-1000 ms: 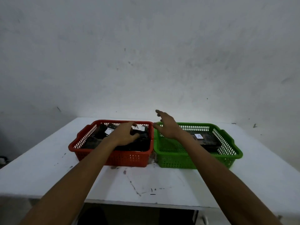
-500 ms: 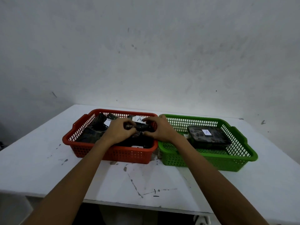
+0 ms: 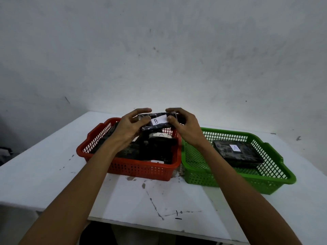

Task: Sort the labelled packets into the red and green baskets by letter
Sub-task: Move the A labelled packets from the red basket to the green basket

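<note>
Black film wraps the packet [image 3: 157,122] that both hands hold up above the red basket [image 3: 141,169], its white label turned toward the wearer and reading B. The left hand [image 3: 130,127] pinches the packet's left end, thumb on the near face and fingers curled over the top edge. The right hand [image 3: 184,127] takes the right end in the same way, thumb beside the label, so each grip is pressed onto the packet. The packet is tilted slightly, clear of the pile below it.

Under it the red basket holds several more dark packets [image 3: 155,147], heaped unevenly; one shows a white label whose letter I cannot read for certain. The green basket [image 3: 265,181] stands just beside the red one on its right, rims nearly touching. A single dark packet [image 3: 238,152] lies flat in its far right part, label up, marked A.

Both baskets sit on a white bench [image 3: 44,170] with dark scuffs and a scratch near its front edge. A pale, marked wall [image 3: 159,50] rises behind.
</note>
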